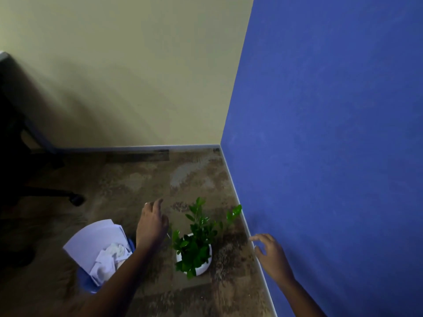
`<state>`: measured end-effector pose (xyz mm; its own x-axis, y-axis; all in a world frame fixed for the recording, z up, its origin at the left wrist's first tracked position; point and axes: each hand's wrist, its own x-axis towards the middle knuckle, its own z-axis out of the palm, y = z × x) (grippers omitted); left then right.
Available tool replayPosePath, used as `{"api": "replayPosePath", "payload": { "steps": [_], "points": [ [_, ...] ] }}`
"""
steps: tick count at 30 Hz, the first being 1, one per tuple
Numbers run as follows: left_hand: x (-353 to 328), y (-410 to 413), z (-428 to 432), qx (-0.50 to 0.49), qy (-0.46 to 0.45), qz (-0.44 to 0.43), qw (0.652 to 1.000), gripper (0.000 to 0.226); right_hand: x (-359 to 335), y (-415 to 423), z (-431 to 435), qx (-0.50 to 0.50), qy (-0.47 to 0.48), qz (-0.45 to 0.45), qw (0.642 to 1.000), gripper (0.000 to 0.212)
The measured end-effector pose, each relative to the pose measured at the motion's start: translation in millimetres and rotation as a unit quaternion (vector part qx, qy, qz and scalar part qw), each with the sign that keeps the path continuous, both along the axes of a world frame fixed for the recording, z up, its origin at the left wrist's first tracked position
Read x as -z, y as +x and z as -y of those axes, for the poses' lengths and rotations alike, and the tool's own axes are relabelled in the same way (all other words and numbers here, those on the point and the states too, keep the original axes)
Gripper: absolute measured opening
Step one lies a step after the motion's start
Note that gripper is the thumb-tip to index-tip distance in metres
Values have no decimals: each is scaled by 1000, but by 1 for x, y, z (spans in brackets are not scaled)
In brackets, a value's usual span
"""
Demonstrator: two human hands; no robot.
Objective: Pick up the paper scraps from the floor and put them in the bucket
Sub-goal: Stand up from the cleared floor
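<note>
A blue bucket (87,281) stands on the floor at the lower left, stuffed with white sheets and crumpled paper scraps (107,252). My left hand (151,225) hovers just right of the bucket, fingers loosely curled and pointing away, holding nothing that I can see. My right hand (270,255) is in the air near the blue wall, fingers relaxed and spread, empty. No loose scraps show on the visible floor.
A green plant in a white pot (194,248) stands between my hands. The blue wall (332,156) and its white skirting run along the right. An office chair base (68,195) and a dark desk sit at the left. Brown mottled carpet (137,179) lies ahead.
</note>
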<state>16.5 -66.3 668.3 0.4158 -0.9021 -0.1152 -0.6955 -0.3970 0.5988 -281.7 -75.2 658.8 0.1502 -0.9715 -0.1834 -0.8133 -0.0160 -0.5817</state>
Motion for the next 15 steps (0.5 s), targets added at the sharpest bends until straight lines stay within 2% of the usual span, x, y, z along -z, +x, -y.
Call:
{"api": "replayPosePath", "payload": {
  "steps": [7, 15],
  "points": [
    [67, 33, 37, -66, 82, -70, 992, 56, 61, 14, 44, 34, 45, 18, 998, 28],
    [192, 58, 55, -145, 128, -81, 978, 41, 182, 31, 77, 92, 119, 48, 988, 29]
  ]
}}
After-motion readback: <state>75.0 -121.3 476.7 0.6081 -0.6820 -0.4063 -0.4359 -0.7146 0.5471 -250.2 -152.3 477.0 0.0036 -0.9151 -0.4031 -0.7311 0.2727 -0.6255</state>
